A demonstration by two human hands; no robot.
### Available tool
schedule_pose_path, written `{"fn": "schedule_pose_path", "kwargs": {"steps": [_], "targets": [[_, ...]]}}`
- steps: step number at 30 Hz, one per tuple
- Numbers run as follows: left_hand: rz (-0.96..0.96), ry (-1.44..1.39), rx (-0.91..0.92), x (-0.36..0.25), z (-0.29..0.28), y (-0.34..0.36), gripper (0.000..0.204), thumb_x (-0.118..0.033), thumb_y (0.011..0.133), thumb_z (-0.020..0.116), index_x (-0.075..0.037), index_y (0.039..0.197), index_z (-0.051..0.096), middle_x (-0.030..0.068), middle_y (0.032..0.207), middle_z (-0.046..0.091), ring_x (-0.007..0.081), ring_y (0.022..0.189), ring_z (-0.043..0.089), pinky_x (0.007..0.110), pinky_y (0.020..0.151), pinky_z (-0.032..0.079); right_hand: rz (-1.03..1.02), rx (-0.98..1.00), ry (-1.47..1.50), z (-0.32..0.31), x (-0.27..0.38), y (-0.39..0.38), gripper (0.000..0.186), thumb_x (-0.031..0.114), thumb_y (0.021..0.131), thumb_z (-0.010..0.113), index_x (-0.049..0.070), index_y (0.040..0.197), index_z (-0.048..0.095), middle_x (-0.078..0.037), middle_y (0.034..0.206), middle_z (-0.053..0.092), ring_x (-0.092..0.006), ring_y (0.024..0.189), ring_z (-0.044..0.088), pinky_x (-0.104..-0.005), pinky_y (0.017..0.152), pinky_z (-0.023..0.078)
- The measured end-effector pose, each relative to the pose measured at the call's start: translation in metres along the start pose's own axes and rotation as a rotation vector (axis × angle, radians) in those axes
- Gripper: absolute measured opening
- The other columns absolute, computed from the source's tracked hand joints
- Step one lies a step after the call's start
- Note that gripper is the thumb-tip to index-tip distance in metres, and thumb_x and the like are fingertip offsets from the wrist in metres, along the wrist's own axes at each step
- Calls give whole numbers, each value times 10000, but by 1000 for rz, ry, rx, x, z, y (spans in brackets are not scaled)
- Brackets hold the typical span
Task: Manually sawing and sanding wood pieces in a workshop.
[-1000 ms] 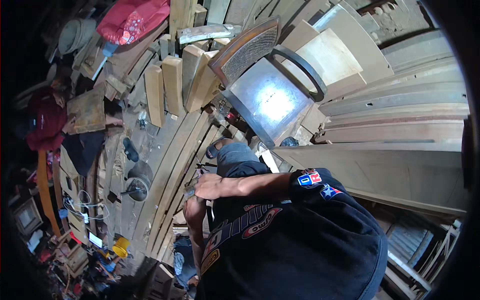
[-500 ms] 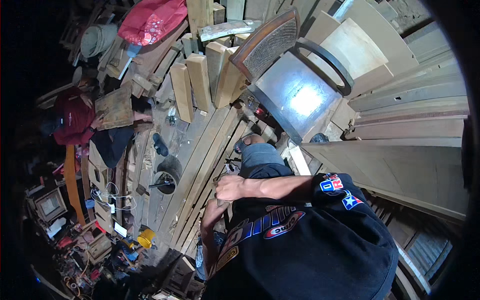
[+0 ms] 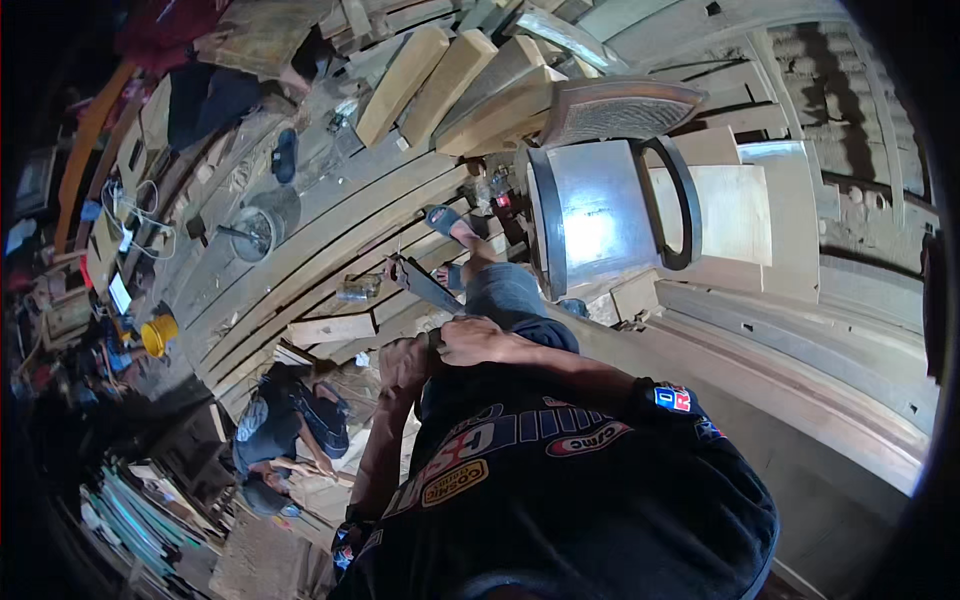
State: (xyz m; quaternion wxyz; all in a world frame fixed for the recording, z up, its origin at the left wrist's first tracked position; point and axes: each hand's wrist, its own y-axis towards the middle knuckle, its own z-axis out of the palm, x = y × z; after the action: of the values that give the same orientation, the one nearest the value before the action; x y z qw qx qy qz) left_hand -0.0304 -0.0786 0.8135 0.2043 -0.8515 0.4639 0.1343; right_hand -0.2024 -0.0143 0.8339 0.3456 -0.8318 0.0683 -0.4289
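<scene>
At my waist, my left hand and my right hand are close together, fingers curled around something small and dark that I cannot make out. Below them are my dark shirt and my sandalled foot. Just beyond my hands, a dark, long tapered object lies among the planks, near a clear container. A chair with a shiny seat, woven back and curved dark arm stands beyond my legs.
A crouching person works at lower left; another in maroon is at upper left. Wood blocks lie at the top, long boards at the right. A grey bucket, white cables and a yellow bucket sit at left.
My view has swung round, bringing the crouching person into fuller view and shifting the maroon-clad one upward. My hands have shifted slightly apart along the waist, still closed.
</scene>
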Motion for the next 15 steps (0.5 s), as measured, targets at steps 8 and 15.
{"fn": "schedule_pose_path", "kwargs": {"steps": [8, 15], "targets": [[-144, -184, 80, -2, 31, -20, 189, -225, 668, 659, -112, 820, 660, 125, 675, 636, 293, 601, 632, 404, 520, 483, -13, 383, 32, -21, -2, 3, 438, 343, 771, 592, -77, 893, 614, -260, 827, 632, -385, 824, 637, -428, 737, 490], [-273, -386, -313, -42, 15, -4, 197, -123, 665, 624, -70, 853, 601, 158, 779, 617, 345, 699, 619, 413, 605, 509, -88, 434, 70, -50, -12, 7, 424, 324, 820, 644, -67, 968, 577, -237, 897, 638, -333, 859, 635, -370, 761, 473]]}}
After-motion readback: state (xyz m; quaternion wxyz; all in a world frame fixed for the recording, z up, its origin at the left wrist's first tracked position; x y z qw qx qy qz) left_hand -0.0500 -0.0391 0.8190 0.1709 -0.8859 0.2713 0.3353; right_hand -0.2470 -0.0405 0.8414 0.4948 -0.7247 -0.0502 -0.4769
